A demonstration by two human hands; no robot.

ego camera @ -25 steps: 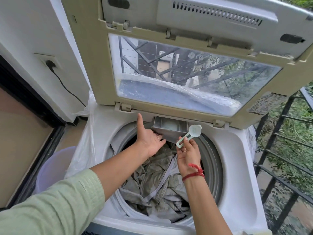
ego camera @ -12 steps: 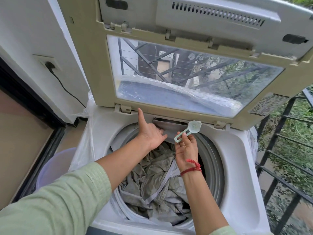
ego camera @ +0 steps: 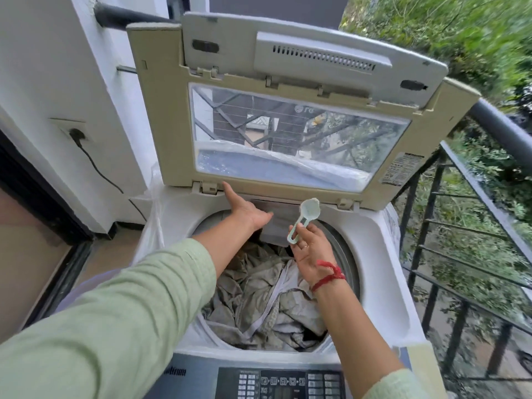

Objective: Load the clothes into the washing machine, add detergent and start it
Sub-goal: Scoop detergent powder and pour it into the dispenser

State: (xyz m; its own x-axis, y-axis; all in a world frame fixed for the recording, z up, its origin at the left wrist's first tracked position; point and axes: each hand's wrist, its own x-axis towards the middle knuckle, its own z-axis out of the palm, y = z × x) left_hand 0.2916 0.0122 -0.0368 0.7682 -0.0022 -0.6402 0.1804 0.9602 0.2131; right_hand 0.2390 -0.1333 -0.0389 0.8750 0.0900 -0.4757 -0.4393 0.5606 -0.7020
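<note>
Left hand [ego camera: 248,212] is flat, fingers straight, laid against the front of the detergent drawer [ego camera: 275,218] at the far rim of the washing machine [ego camera: 383,269]; it grips nothing. The thumb points up at the hinge of the raised lid [ego camera: 161,110]. Right hand [ego camera: 311,252], red thread [ego camera: 328,277] on the wrist, pinches the measuring scoop [ego camera: 305,218] low on its looped handle, bowl up and far. We cannot tell if any powder is left in the bowl.

The scoop reads to us as thin, light, stiff plastic, so a fingertip pinch on the handle is enough. It would slip if wet, so we would keep hold near the loop. We judge the drawer to be a light plastic slider, best pushed on its flat front.

The clothes [ego camera: 259,298] lie crumpled in the drum, soft and limp, below the rim. The control panel [ego camera: 282,383] sits at the near edge, untouched.
</note>
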